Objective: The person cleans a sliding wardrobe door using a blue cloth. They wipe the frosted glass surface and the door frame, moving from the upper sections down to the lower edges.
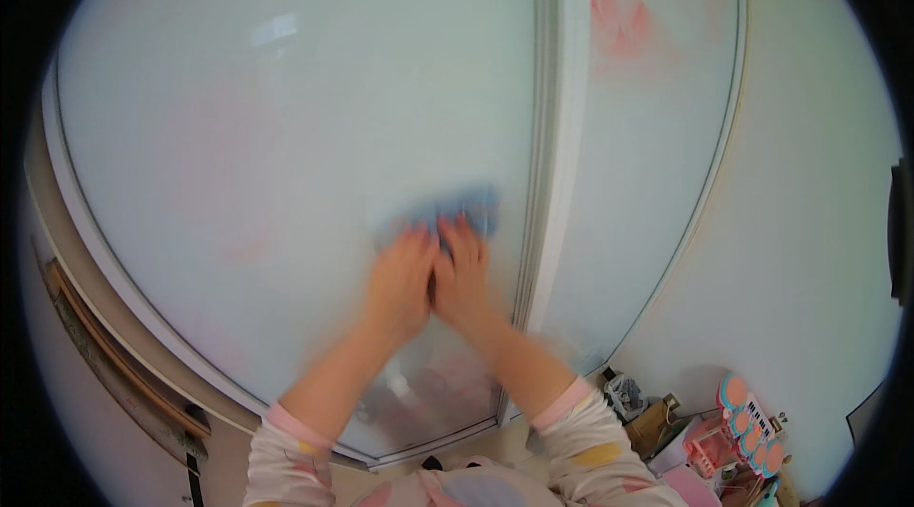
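Both hands press a blue cloth flat against a large frosted glass door panel. My left hand lies on the cloth's lower left part, fingers pointing up. Close beside it, my right hand covers the lower middle of the cloth, thumb near the left hand. The cloth is blurred, and its lower part is hidden under my fingers. Faint pinkish smears show on the panel to the left of my hands.
A white metal frame runs upright right of my hands. Beyond it, a second glass panel bears red smears. At lower right stand a toy drum-and-keyboard set and a bag-lined bin. Wooden boards lean at left.
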Available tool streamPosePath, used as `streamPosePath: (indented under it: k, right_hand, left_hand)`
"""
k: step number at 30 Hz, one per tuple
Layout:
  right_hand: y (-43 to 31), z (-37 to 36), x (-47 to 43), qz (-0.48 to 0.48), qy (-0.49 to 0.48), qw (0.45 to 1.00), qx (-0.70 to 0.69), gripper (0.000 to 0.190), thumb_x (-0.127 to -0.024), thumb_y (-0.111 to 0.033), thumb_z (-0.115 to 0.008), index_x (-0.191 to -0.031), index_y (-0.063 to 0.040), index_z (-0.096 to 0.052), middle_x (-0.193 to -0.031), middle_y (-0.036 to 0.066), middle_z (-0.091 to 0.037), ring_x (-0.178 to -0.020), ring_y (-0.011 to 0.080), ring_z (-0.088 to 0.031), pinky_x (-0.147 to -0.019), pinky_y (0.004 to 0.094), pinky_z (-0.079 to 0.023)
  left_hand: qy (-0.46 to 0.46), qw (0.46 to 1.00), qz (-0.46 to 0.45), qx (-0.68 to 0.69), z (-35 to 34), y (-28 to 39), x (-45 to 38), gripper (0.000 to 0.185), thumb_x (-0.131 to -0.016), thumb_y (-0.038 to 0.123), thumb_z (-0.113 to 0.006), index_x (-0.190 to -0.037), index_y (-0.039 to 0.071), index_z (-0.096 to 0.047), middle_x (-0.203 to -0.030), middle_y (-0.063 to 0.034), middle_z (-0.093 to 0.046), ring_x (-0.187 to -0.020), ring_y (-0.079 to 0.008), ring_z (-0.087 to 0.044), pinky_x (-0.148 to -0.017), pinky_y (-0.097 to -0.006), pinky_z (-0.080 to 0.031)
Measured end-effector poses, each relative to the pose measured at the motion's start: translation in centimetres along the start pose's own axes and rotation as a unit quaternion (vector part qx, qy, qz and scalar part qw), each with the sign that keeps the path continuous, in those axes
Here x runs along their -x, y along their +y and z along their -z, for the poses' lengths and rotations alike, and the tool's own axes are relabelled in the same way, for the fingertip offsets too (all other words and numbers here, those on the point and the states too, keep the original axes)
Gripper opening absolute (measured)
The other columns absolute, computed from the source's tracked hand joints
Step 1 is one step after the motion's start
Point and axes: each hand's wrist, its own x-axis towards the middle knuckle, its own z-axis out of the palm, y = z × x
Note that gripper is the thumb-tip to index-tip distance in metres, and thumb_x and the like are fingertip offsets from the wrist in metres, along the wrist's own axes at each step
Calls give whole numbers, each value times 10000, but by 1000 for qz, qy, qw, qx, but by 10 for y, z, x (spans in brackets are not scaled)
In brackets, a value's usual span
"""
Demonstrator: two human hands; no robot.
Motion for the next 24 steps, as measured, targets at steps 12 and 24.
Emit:
streamPosePath:
  k: [12,24]
  right_hand:
    - [30,3,-23,-64,144,970,-183,459,-922,-148,-648,-1336,-24,-495,-1540,241,-372,-1438,477,-329,-1152,614,-227]
    - [14,-24,205,-235,36,970,-46,769,-896,-324,-708,-1497,-14,-342,-1563,317,-249,-1436,525,-255,-1143,622,-264]
  left_hand:
    - [68,975,63,203,-25,23,-27,436,-959,33,-508,-1389,-39,-495,-1357,-246,-575,-1212,-411,-567,-998,-455,-461]
    - [-278,951,-133,31,-101,47,118,627,-882,132,-550,-1487,8,-441,-1568,-197,-409,-1415,-348,-441,-1176,-486,-313]
